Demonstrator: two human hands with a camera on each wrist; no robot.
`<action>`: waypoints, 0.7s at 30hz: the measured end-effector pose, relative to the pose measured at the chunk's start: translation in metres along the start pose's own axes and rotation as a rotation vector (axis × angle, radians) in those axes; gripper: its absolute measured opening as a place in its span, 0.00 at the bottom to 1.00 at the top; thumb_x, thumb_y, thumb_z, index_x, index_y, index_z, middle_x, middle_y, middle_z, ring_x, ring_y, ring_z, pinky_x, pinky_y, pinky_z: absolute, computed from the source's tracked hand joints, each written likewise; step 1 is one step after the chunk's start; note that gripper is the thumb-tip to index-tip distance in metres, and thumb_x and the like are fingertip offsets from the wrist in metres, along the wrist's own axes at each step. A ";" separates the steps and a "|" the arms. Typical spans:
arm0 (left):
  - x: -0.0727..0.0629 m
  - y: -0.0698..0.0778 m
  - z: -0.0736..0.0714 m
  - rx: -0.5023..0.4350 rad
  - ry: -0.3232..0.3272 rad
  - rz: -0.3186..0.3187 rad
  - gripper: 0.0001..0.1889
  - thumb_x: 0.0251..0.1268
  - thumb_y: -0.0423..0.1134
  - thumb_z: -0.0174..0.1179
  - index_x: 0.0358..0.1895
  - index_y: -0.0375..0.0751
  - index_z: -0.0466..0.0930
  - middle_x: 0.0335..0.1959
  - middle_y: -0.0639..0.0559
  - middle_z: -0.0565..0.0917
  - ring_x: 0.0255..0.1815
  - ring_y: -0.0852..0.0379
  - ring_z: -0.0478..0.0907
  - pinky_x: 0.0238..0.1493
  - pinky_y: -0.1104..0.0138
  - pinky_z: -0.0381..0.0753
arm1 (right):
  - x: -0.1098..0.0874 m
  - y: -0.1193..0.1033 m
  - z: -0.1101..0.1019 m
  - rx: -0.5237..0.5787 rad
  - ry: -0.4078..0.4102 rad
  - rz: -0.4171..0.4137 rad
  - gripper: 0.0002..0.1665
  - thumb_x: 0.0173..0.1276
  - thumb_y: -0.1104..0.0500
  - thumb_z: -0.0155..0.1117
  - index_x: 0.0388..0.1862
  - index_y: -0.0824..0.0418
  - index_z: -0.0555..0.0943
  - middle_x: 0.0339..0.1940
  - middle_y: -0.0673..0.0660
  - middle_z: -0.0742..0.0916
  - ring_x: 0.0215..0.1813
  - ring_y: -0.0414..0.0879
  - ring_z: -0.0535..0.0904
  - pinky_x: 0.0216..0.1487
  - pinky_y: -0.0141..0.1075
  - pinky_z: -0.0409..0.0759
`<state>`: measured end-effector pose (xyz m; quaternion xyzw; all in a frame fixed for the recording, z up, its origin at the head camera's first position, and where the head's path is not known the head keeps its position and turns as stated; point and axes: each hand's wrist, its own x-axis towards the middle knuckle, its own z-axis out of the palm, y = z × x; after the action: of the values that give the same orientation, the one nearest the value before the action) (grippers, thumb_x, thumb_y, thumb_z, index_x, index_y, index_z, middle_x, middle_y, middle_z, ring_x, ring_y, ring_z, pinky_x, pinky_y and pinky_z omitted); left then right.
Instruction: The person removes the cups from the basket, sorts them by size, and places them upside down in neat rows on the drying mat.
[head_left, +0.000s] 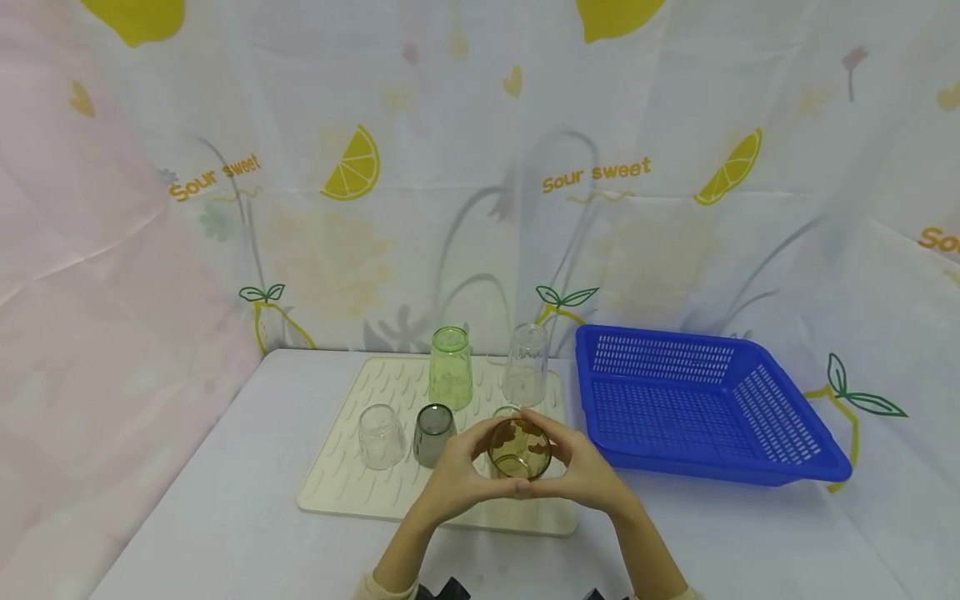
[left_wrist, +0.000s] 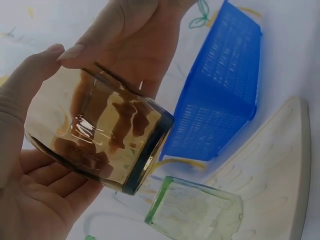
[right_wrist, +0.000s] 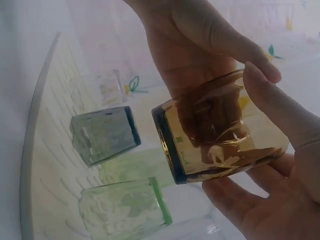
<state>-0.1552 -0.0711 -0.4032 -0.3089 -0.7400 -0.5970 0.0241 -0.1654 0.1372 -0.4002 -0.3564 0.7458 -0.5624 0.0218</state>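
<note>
An amber drinking glass (head_left: 519,454) is held above the front right of a cream draining mat (head_left: 337,475). My left hand (head_left: 463,477) curls round its left side and my right hand (head_left: 581,477) round its right side, the thumbs meeting at the near side. In the left wrist view the amber glass (left_wrist: 100,130) shows brown tones and a thick, dark base. A short green glass (right_wrist: 125,207) stands on the mat just beyond it, mostly hidden by the hands in the head view. Beside my left hand stands a grey glass (head_left: 434,437).
Farther left on the mat is a short clear glass (head_left: 381,437). At its back stand a tall green glass (head_left: 451,371) and a tall clear glass (head_left: 527,367). A blue plastic basket (head_left: 712,467) sits to the right, before a lemon-print cloth (head_left: 450,108).
</note>
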 end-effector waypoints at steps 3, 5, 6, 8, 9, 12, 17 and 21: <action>-0.001 -0.001 0.000 0.019 0.011 0.024 0.34 0.48 0.38 0.73 0.61 0.37 0.71 0.53 0.47 0.81 0.54 0.49 0.78 0.58 0.57 0.77 | -0.001 0.003 0.004 0.054 -0.025 -0.036 0.49 0.54 0.67 0.72 0.70 0.74 0.57 0.63 0.70 0.73 0.59 0.63 0.73 0.59 0.44 0.77; -0.002 -0.001 0.000 0.016 0.014 0.035 0.33 0.47 0.38 0.73 0.60 0.37 0.72 0.51 0.47 0.82 0.52 0.48 0.79 0.56 0.56 0.78 | -0.002 0.007 0.006 0.110 -0.046 -0.052 0.49 0.55 0.69 0.71 0.70 0.76 0.54 0.61 0.73 0.73 0.58 0.63 0.75 0.58 0.44 0.78; -0.002 -0.001 0.000 0.013 0.015 0.042 0.33 0.47 0.38 0.73 0.59 0.36 0.72 0.50 0.46 0.83 0.51 0.49 0.79 0.56 0.55 0.79 | -0.002 0.008 0.008 0.138 -0.057 -0.058 0.49 0.55 0.69 0.71 0.70 0.77 0.53 0.61 0.74 0.73 0.57 0.63 0.75 0.58 0.44 0.78; -0.002 -0.001 -0.001 -0.003 0.017 0.058 0.32 0.48 0.37 0.73 0.59 0.35 0.72 0.49 0.45 0.83 0.51 0.47 0.80 0.56 0.54 0.78 | -0.003 0.012 0.011 0.191 -0.075 -0.062 0.49 0.55 0.71 0.70 0.70 0.76 0.53 0.60 0.75 0.73 0.58 0.61 0.75 0.58 0.46 0.77; -0.002 0.000 -0.001 -0.013 0.020 0.065 0.32 0.48 0.36 0.73 0.59 0.35 0.72 0.50 0.44 0.83 0.51 0.47 0.79 0.56 0.55 0.78 | -0.004 0.014 0.012 0.201 -0.079 -0.065 0.48 0.55 0.71 0.70 0.69 0.76 0.54 0.60 0.75 0.73 0.58 0.60 0.75 0.59 0.46 0.77; -0.002 0.003 -0.003 -0.040 0.034 0.087 0.32 0.48 0.33 0.72 0.60 0.33 0.70 0.50 0.42 0.82 0.53 0.46 0.78 0.58 0.57 0.77 | -0.006 0.020 0.018 0.235 -0.091 -0.055 0.45 0.54 0.71 0.70 0.68 0.73 0.59 0.60 0.75 0.73 0.60 0.54 0.76 0.60 0.43 0.77; 0.001 0.009 -0.004 -0.067 0.052 0.099 0.32 0.49 0.31 0.70 0.60 0.30 0.69 0.51 0.41 0.81 0.54 0.46 0.78 0.60 0.60 0.76 | -0.007 0.027 0.028 0.289 -0.110 -0.031 0.39 0.56 0.71 0.69 0.65 0.72 0.63 0.57 0.69 0.78 0.57 0.46 0.78 0.56 0.41 0.80; 0.002 0.011 -0.004 -0.079 0.046 0.095 0.33 0.50 0.31 0.69 0.60 0.27 0.68 0.51 0.39 0.80 0.54 0.44 0.77 0.60 0.60 0.76 | -0.008 0.031 0.033 0.349 -0.102 -0.011 0.37 0.56 0.72 0.68 0.64 0.73 0.65 0.55 0.58 0.80 0.56 0.46 0.78 0.57 0.41 0.80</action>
<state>-0.1530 -0.0733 -0.3920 -0.3307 -0.6997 -0.6307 0.0572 -0.1611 0.1184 -0.4417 -0.3794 0.6328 -0.6647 0.1178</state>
